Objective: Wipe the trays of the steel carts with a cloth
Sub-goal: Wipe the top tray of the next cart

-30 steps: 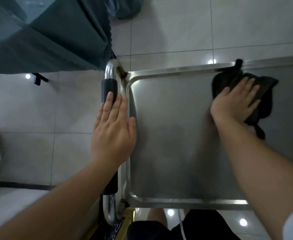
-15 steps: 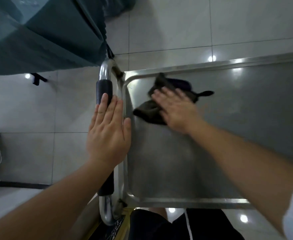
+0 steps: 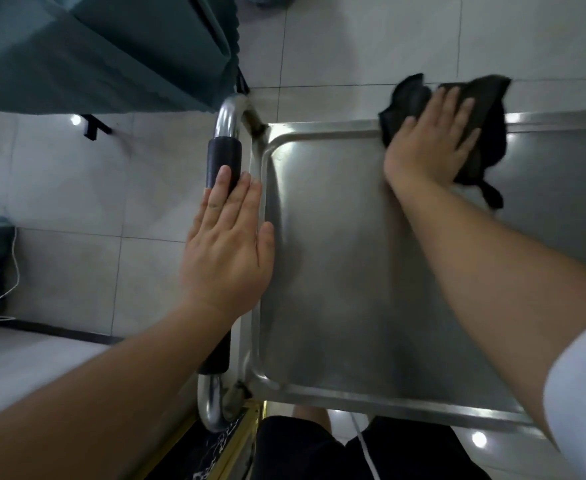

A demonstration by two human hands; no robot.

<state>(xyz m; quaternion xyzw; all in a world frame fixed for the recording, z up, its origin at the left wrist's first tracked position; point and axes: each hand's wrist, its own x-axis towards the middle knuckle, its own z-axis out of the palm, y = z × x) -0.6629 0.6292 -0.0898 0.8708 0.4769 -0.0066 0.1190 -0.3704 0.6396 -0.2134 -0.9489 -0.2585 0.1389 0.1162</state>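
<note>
Tray (image 3: 336, 271) steel, over pale tiled floor (image 3: 371, 39).

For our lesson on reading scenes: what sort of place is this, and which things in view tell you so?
Probably a dining hall or restaurant back area, though that is not certain: a steel cart tray with a push handle, a pale tiled floor, and a table under a teal cloth.

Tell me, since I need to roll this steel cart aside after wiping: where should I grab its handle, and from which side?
Grip the black sleeve on the handle, coming from the open floor side, away from the tray. The left hand lies flat there; curl its fingers round the bar. The bare bends look slicker.
</note>
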